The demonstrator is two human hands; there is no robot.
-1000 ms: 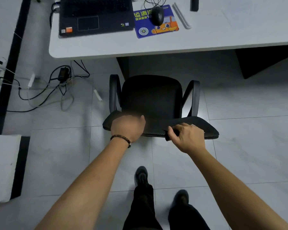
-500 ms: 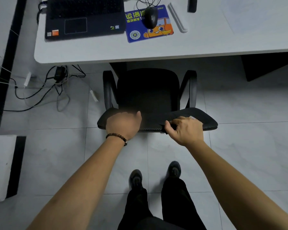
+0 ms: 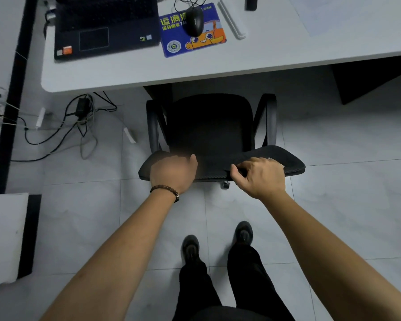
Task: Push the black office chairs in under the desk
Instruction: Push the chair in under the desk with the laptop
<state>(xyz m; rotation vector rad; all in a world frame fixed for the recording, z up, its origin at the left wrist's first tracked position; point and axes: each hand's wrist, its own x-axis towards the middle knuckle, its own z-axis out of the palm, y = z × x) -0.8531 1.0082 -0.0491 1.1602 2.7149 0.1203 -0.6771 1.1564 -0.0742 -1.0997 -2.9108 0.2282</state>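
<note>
Rolled farther toward the counter [image 3: 218, 72], the chair [image 3: 213, 130] has both hands, left [image 3: 171, 172] and right [image 3: 261, 176], arms outstretched, fingers clenched over its backrest top.

One head-worn camera looked steeply down and forward from standing height, close over both forearms, taking in the chair [image 3: 213, 135], desk [image 3: 218, 63] edge and floor [image 3: 345, 205].

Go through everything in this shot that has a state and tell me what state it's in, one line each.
black office chair: seat mostly out from under the desk, only its front edge near the rim.
left hand: closed over the backrest top.
right hand: fingers gripping the backrest edge.
laptop: open, lying on the desk.
mouse: resting on the mouse pad.
cables: tangled on the floor.
</note>
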